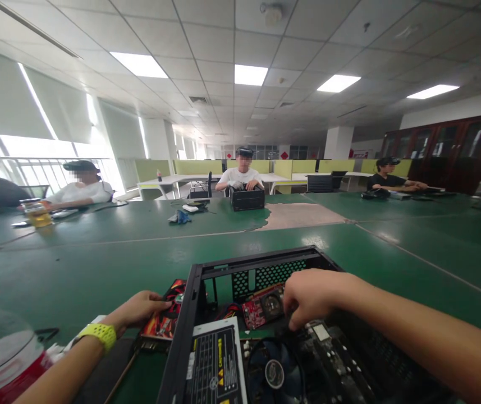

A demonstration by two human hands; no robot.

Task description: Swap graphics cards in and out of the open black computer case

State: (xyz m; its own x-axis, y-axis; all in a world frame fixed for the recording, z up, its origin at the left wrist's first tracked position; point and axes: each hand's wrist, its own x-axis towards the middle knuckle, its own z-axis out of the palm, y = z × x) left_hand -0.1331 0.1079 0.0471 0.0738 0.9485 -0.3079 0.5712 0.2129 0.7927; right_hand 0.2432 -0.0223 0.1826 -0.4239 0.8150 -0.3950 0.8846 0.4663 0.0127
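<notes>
Big green table [118, 269], with an open black PC case [193, 297] toward its near edge, power supply [212, 359] inside. Left hand [141, 308] touched a red-and-black board [160, 326] beside it; right hand [311, 294] was at the inside red card [255, 314]. Couldn't tell either grip.

L grip [147, 308] palm dwn, fingers [160, 306] pointing R, R grip [307, 297] w/ wrist [343, 286] bent, fingertips [294, 321] dwn

Note black rectangular metal case [184, 314] toward near edge of green table [139, 258], right of clear round plastic bottle [4, 348].
</notes>
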